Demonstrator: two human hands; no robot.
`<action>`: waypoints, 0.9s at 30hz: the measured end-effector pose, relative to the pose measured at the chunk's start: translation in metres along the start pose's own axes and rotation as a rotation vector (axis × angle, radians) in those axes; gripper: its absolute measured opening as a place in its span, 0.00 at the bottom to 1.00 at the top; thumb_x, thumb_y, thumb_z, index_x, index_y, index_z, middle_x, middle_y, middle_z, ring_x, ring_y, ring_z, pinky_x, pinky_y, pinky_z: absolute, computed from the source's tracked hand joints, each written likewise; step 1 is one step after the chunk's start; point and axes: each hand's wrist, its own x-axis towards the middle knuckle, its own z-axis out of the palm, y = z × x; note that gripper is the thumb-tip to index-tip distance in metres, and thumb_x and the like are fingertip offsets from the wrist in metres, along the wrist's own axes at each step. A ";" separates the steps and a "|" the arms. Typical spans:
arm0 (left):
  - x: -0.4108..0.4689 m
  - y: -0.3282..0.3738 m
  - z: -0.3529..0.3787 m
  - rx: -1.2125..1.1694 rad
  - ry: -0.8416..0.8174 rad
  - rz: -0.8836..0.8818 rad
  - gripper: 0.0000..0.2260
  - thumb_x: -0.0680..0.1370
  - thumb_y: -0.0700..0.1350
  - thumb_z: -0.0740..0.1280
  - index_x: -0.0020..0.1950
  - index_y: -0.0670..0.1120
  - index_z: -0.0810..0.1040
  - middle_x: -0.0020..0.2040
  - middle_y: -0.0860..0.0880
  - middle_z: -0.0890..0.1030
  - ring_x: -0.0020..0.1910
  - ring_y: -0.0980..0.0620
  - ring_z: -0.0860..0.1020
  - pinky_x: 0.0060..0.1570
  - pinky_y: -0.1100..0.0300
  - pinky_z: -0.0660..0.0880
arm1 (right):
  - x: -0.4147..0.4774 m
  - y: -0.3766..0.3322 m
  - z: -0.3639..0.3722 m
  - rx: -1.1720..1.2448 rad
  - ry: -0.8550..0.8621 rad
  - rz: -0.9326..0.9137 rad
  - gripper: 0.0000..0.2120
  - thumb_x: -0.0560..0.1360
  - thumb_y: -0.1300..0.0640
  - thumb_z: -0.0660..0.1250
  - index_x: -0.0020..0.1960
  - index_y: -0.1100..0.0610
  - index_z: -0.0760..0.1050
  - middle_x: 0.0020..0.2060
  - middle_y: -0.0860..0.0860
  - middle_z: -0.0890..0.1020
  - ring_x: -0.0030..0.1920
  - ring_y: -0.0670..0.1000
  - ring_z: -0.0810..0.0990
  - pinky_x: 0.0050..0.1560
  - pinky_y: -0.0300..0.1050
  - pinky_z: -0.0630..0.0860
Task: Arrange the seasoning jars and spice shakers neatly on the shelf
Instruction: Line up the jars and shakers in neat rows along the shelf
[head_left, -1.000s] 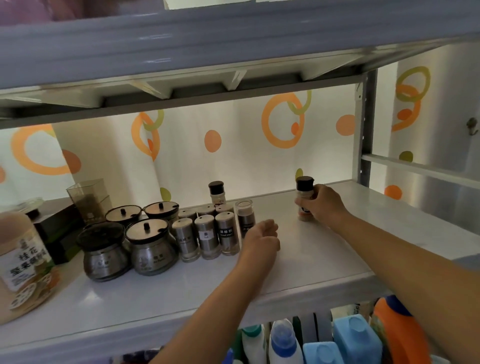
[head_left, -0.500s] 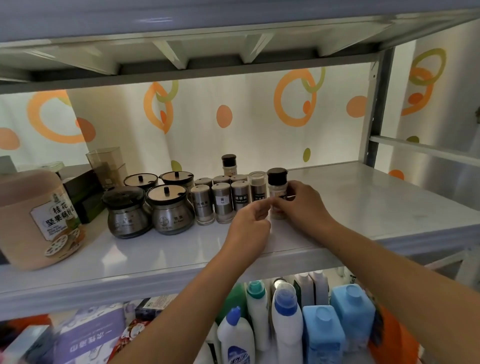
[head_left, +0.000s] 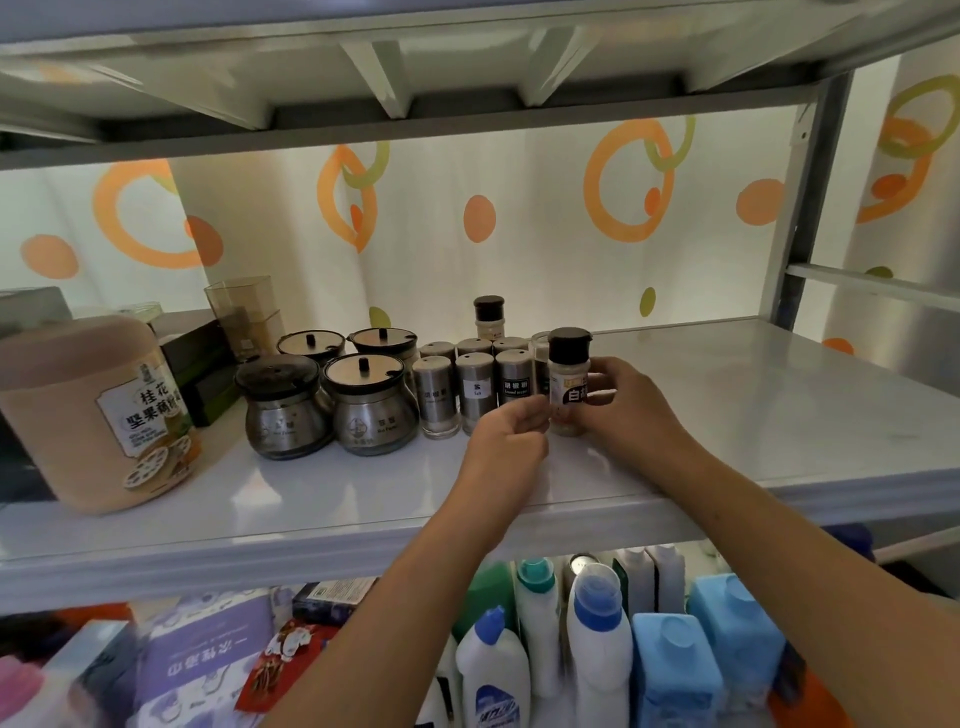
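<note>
Now the black-capped bottle (head_left: 568, 382) stands just beside the steel shakers (head_left: 475, 389), pinched between the fingers (head_left: 536, 411) of the left hand (head_left: 511, 439) and right hand (head_left: 631, 410).

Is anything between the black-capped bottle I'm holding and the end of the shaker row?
Nothing but your left hand: its fingertips lie between the black-capped bottle, gripped by the right hand, and the last steel shaker.

one wide-angle view, worn on the person's head, stands close to the shelf (head_left: 727, 415) and faces forward at about its level. it sees up under the upper shelf (head_left: 467, 47), straight back to the patterned backing (head_left: 519, 260), and down past the front edge to the bottles (head_left: 597, 639) below.
</note>
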 end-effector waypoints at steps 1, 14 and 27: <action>0.001 -0.001 0.000 -0.006 0.004 -0.002 0.26 0.74 0.26 0.56 0.71 0.40 0.71 0.65 0.45 0.77 0.65 0.52 0.75 0.70 0.53 0.68 | 0.000 0.000 0.000 -0.024 0.000 0.001 0.28 0.67 0.56 0.78 0.65 0.53 0.73 0.51 0.47 0.82 0.48 0.47 0.82 0.52 0.44 0.78; 0.000 -0.002 0.001 0.023 -0.010 0.007 0.26 0.74 0.26 0.56 0.71 0.40 0.70 0.67 0.46 0.77 0.66 0.52 0.74 0.70 0.54 0.68 | 0.001 0.001 0.000 -0.148 -0.010 -0.067 0.24 0.69 0.54 0.76 0.64 0.54 0.78 0.54 0.51 0.84 0.49 0.49 0.81 0.51 0.41 0.74; -0.002 0.000 0.002 -0.024 0.031 0.012 0.26 0.72 0.25 0.56 0.68 0.40 0.74 0.59 0.49 0.81 0.61 0.54 0.77 0.68 0.55 0.70 | -0.004 -0.007 -0.001 -0.174 -0.065 -0.123 0.18 0.71 0.57 0.73 0.61 0.55 0.80 0.54 0.54 0.85 0.52 0.54 0.82 0.54 0.44 0.75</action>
